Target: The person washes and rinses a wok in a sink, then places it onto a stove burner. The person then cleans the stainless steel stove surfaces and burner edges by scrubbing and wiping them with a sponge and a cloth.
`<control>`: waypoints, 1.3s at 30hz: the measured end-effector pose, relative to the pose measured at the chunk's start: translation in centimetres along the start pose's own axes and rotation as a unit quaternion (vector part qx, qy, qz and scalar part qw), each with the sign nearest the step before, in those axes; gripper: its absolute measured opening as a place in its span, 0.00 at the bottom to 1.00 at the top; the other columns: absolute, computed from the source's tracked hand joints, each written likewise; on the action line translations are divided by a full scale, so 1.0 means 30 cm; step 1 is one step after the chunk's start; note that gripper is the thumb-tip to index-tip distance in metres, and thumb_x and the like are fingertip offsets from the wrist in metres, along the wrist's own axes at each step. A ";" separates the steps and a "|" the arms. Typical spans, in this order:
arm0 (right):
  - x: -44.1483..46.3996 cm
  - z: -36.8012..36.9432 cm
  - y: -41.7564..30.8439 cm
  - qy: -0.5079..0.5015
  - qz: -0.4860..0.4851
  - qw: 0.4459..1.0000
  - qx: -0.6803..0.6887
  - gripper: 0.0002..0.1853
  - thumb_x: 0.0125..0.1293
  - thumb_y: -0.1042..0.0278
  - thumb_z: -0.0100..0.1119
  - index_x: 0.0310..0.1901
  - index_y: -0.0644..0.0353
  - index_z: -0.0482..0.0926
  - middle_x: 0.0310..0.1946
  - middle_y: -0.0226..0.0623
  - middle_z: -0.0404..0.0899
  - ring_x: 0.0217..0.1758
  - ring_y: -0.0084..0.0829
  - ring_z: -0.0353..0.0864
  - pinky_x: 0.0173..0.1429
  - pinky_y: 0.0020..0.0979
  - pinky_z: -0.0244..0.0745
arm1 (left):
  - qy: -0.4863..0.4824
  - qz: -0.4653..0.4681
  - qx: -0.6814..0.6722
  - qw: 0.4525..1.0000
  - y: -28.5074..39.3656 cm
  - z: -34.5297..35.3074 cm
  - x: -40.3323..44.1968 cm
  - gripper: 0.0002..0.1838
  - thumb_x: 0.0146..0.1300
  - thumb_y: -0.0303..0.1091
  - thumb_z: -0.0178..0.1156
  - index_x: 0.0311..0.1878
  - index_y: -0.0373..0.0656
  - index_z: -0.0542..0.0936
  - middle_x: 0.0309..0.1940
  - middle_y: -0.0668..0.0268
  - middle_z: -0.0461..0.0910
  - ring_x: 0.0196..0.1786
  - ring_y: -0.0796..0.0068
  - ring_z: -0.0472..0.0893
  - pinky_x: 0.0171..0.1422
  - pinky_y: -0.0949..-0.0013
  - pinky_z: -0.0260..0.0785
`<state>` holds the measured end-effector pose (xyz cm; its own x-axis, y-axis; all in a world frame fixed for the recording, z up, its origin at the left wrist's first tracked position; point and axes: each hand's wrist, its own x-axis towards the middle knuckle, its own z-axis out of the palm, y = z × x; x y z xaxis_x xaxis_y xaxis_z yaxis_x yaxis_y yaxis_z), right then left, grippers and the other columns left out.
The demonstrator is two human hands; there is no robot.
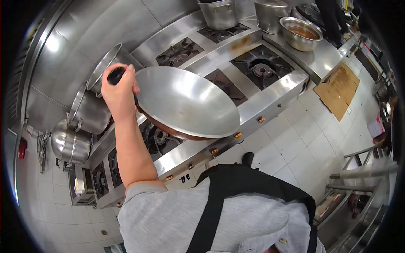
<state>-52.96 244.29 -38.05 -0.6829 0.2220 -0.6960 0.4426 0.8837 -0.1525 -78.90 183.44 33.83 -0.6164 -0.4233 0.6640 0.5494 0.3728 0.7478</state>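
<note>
While aloft, wok (190, 101) in left fingers (128, 76).

The left hand (119, 93) grips the black handle (114, 76) of a wide metal wok (190, 101), which is above the stove (292, 77), across its front edge. Near the stove's back edge stands a pot (219, 15). Beside its right end, a bowl (296, 43) with brown liquid (301, 31) is on a steel counter (328, 60).

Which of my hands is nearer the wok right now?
Left. Your left hand is closed around the handle of the wok; your right hand is out of view, its exact place unknown.
</note>
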 end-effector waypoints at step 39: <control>0.249 -0.825 -0.596 -0.048 -0.091 0.992 -0.076 0.21 0.48 0.61 0.61 0.44 0.63 0.75 0.37 0.53 0.77 0.47 0.54 0.75 0.49 0.46 0.71 | -0.046 0.179 0.442 0.878 -1.273 0.624 0.558 0.26 0.49 0.31 0.62 0.55 0.54 0.71 0.56 0.65 0.66 0.61 0.59 0.62 0.64 0.40 0.46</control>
<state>-80.38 240.34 -23.16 -0.6821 0.0198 -0.7310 0.2189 0.9593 -0.1783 -120.78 177.58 16.43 -0.5592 -0.0953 0.8235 0.0892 0.9807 0.1741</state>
